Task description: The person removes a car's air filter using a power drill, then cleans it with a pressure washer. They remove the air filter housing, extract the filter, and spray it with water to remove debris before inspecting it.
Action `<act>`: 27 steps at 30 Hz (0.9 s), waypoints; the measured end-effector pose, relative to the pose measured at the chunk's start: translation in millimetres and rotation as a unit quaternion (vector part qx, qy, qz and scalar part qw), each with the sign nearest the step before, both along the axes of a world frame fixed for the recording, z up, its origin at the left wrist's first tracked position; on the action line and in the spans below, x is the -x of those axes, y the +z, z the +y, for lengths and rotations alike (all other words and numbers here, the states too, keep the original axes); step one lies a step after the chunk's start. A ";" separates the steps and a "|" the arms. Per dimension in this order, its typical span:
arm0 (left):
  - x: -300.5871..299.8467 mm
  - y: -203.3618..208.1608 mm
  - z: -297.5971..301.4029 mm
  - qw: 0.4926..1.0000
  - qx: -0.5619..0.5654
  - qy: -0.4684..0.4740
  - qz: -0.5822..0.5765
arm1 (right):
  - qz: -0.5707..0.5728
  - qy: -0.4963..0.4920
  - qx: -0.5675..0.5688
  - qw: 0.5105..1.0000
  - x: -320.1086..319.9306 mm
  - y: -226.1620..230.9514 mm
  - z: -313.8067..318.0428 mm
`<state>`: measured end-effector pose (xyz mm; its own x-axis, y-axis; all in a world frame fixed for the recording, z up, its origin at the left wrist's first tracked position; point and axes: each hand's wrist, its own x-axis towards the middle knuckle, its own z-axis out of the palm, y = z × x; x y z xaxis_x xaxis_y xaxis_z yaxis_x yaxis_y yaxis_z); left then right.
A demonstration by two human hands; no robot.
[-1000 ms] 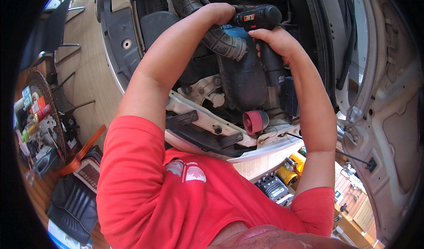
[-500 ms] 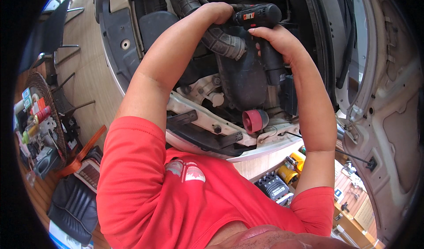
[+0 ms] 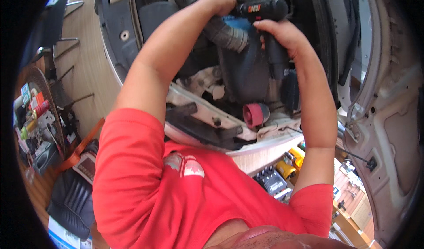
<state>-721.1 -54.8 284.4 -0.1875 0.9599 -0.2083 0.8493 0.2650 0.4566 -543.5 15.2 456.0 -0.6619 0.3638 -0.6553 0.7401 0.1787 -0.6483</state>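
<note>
A black cordless drill [image 3: 267, 8] lies level over the open engine bay. My right hand [image 3: 282, 34] is closed round its handle, thumb at the upper part, with the handle's long lower end showing beneath. At the drill's front end is my left hand [image 3: 223, 2], its fingers hidden behind the wrist and the tool. What the drill's tip touches cannot be seen. A ribbed black air hose [image 3: 227, 36] curves just below my left wrist, and a blue patch [image 3: 236, 22] shows between hose and drill. Below them sits a dark plastic housing [image 3: 243, 74].
A red round horn-like part [image 3: 254, 115] sits near the car's front edge. The raised hood [image 3: 393, 116] and its thin prop rod [image 3: 349, 155] stand at the right. Tool cases [image 3: 274, 180] lie below my right arm. A cluttered round basket [image 3: 39, 121] and black chair are at left.
The drill and both hands have shifted slightly upward in the picture, the drill a little to the right. A blue patch now shows beneath the drill. My right hand keeps its grip.
</note>
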 end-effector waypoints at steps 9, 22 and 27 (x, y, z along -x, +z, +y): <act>13.3 -17.1 7.5 0.998 0.053 0.011 0.025 | 0.006 0.001 0.016 1.000 2.0 -5.1 8.6; 22.4 -48.6 30.0 0.995 0.084 -0.061 -0.003 | -0.014 -0.005 -0.041 0.999 -3.5 -2.5 3.5; 58.0 -137.6 46.3 0.980 0.101 -0.155 0.078 | -0.020 0.030 -0.016 0.999 13.6 13.9 -19.5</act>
